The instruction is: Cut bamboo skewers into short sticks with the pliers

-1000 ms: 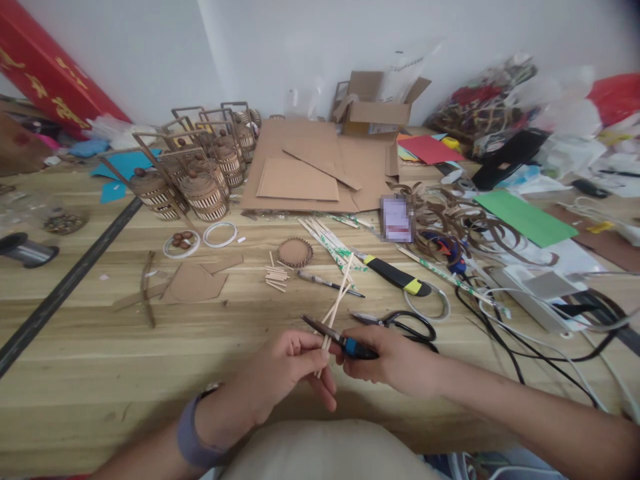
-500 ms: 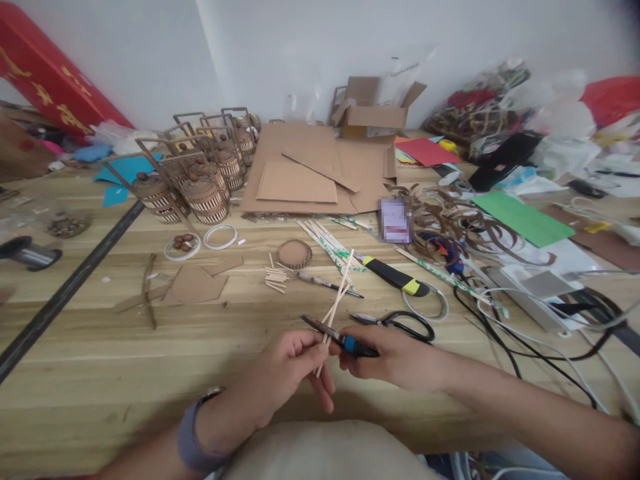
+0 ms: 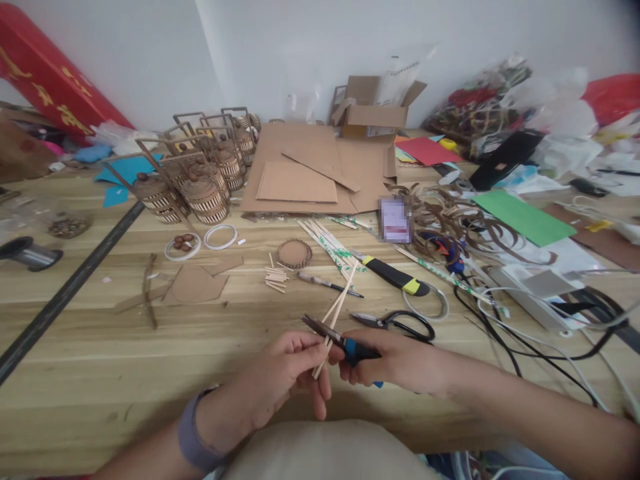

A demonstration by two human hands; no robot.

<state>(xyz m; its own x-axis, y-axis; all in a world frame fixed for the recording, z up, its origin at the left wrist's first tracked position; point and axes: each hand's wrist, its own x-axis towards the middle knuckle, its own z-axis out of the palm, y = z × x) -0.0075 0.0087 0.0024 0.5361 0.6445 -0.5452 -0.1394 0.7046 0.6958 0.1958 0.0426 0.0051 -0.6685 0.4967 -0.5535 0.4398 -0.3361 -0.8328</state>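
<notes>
My left hand [image 3: 300, 367] pinches two thin pale wooden sticks [image 3: 339, 307] between thumb and fingers, their far ends pointing up and away. My right hand [image 3: 385, 360] is closed around blue-and-black-handled pliers [image 3: 353, 348] with long dark jaws. The jaws lie across the sticks just above my left thumb, slightly parted; whether they bite on the wood I cannot tell. Ahead of my hands lie several short cut stick pieces [image 3: 276, 279], a round cardboard disc with a notched rim [image 3: 295, 254] and a pen [image 3: 330, 285].
Black scissors [image 3: 400, 323] and a utility knife [image 3: 395, 275] lie beyond my right hand. Wrapped sticks [image 3: 330, 247], cardboard sheets [image 3: 300, 180] and small lidded wooden buckets [image 3: 205, 200] stand farther back. Cables [image 3: 500, 353] and a power strip [image 3: 535, 300] occupy the right side.
The pliers' jaws and handles have spread a little. The sticks' far ends have dropped slightly and lie closer together. Both hands stay in nearly the same place.
</notes>
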